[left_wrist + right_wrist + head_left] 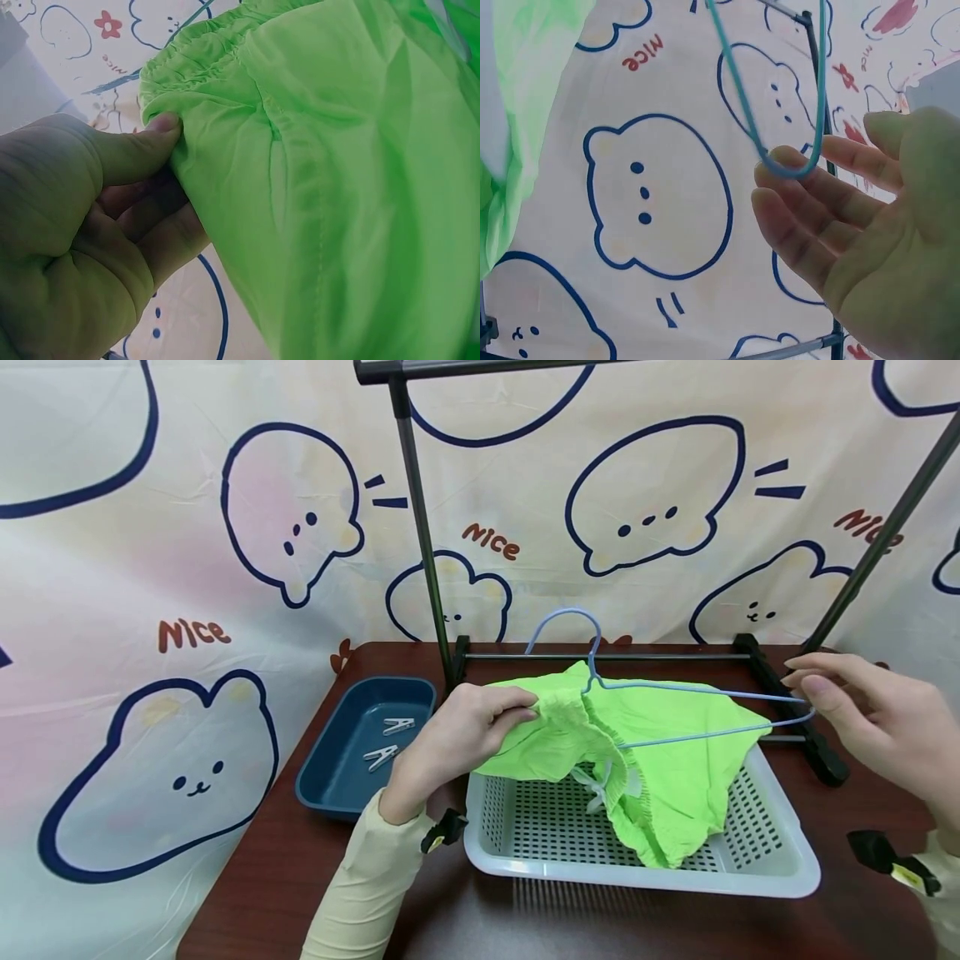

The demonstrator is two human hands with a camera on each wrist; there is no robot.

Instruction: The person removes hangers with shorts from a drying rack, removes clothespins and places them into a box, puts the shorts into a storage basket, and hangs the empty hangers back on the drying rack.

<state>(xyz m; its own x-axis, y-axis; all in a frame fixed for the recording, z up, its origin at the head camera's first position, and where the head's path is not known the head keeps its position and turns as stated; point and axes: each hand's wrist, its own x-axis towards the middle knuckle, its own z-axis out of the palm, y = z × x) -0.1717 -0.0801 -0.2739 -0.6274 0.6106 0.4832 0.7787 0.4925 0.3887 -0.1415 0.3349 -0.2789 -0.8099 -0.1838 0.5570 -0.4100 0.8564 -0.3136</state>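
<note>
1. Head view: one green garment is held above the one white basket, partly draped on the one blue wire hanger. Its waistband is pinched by the left hand; the hanger's end is touched by the right hand with loosely extended fingers. Two clothespins are counted in the one blue tray.
2. Left wrist view: the elastic edge of the garment is clamped between thumb and fingers.
3. Right wrist view: the hanger's corner is rested on relaxed fingertips, not gripped.
4. Judged: threading onto the hanger is under way; next, the waistband probably needs pulling along the wire while the hanger is steadied.
</note>
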